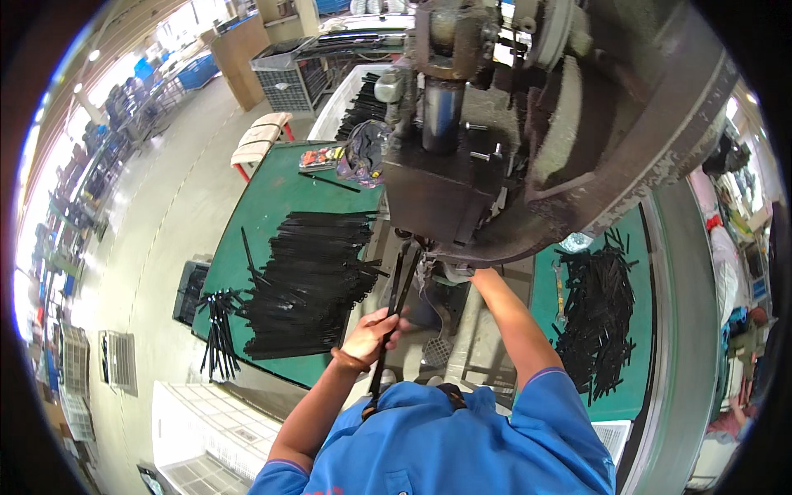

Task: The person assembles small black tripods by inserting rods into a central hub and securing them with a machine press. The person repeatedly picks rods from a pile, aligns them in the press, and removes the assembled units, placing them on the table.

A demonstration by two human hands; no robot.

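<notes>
The left hand (373, 330) was closed around the near end of a long black strip (394, 307), fingers wrapped over it just ahead of a brown wrist bangle, and the strip ran forward and up from the hand into the gap below the ram of the dark press (445, 194). The right hand could not be seen: the right forearm (513, 318) reached in toward the same gap and its end was hidden beneath the machine's lower edge near the die, so whether it held anything could not be told. To the left of the press, a broad, fairly neat stack of the same black strips (309, 285) lay on the green bench (272, 190), with a looser bundle (219, 326) hanging over its near corner. To the right, a jumbled heap of shorter black pieces (598, 318) lay on a second green surface. In my judgement the chief danger was the hidden right hand sitting close to the ram; a stroke with fingers inside would crush them. The strip, gripped only at one end, could also skew under the tool and be struck off its mark.
</notes>
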